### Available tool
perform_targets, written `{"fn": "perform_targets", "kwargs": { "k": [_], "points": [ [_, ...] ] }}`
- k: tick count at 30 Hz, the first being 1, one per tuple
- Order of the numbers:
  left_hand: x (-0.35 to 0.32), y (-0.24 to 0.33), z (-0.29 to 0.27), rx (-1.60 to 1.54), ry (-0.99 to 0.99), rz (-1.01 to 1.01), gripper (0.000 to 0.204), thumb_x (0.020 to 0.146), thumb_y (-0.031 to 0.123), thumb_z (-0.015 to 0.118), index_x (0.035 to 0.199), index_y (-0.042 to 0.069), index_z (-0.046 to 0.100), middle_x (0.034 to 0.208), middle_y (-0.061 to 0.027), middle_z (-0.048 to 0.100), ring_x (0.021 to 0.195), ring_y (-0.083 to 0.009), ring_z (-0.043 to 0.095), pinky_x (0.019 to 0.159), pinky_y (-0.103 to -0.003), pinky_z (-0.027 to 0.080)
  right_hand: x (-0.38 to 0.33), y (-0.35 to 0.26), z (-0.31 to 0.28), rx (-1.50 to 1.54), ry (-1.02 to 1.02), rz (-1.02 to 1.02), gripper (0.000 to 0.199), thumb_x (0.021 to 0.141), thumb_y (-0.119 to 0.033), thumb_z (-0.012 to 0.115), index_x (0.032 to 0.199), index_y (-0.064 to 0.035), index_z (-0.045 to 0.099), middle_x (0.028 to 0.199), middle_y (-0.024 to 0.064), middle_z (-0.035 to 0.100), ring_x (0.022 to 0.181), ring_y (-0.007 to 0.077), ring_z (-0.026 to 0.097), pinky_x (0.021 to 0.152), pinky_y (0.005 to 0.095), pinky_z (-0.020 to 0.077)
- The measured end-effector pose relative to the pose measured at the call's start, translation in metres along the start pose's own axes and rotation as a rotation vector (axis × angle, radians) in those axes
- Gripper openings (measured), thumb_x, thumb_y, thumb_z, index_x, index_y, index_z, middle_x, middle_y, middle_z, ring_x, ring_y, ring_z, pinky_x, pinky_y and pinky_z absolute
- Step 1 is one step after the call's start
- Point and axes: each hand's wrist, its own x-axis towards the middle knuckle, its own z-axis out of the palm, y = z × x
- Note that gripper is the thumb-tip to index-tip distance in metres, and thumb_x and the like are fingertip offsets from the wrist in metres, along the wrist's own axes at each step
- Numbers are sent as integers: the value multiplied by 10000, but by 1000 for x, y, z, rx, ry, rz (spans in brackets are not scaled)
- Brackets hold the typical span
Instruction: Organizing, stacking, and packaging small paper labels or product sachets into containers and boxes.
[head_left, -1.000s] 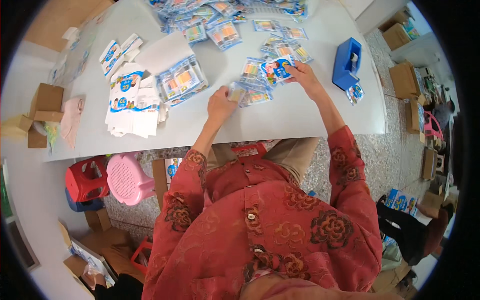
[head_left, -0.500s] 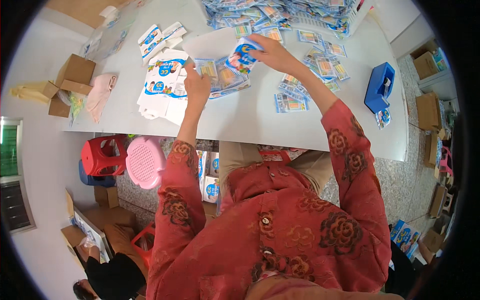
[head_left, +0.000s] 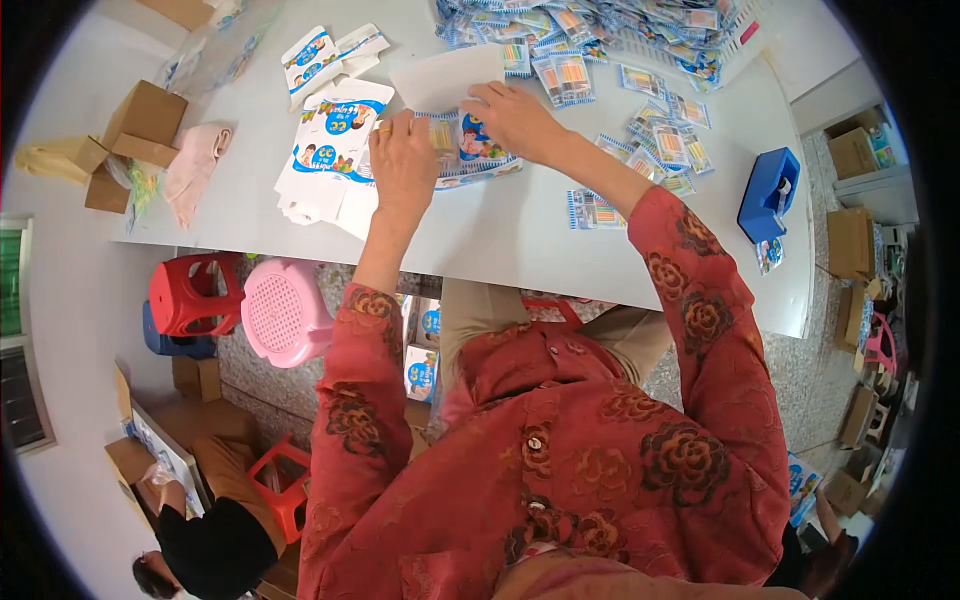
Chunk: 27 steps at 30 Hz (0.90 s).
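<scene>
Both hands work one small stack of card packs (head_left: 470, 150) at mid-bench (head_left: 500, 240). Left hand (head_left: 403, 160) has its grip pinched on the stack's left edge; right hand (head_left: 515, 118) presses fingers down on top. Risk: the stack looks loosely squared, so uneven pressure could fan it into the flat cartons (head_left: 335, 140) just beside.

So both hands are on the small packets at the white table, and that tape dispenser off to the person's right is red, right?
Not quite: the head view shows the tape dispenser is blue, not red. The rest holds: left hand and right hand are on the small packets at the white table.
</scene>
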Motion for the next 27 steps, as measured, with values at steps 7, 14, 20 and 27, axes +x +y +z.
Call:
{"fn": "perform_targets", "kwargs": {
  "k": [7,14,20,27],
  "points": [
    [-3,-2,16,158,-413,183,99,764,74,569,738,83,664,793,-88,640,969,-274,572,979,-510,333,-10,-4,-6,323,-241,10,215,836,-137,602,1043,-83,616,1020,93,607,956,275,596,842,377,479],
    [0,-1,11,236,-491,211,94,753,43,563,727,78,647,806,-76,650,970,-267,570,1030,-599,244,-96,77,-50,385,1,282,401,808,-4,525,1195,-99,567,1250,91,562,1149,297,525,985,373,424],
    [-7,55,4,-93,-32,244,190,725,45,624,909,89,647,935,-33,635,978,-232,574,989,-510,318,-196,102,-54,149,-383,238,522,709,61,622,1201,-98,549,1159,82,573,1154,294,485,986,384,397],
    [-34,145,45,-554,-263,275,295,719,84,653,1008,49,606,1005,-92,615,970,-292,575,807,-391,472,-191,102,-67,129,-296,142,270,737,-25,647,988,-74,559,1033,99,597,1068,281,525,932,386,411]
  ]
}}
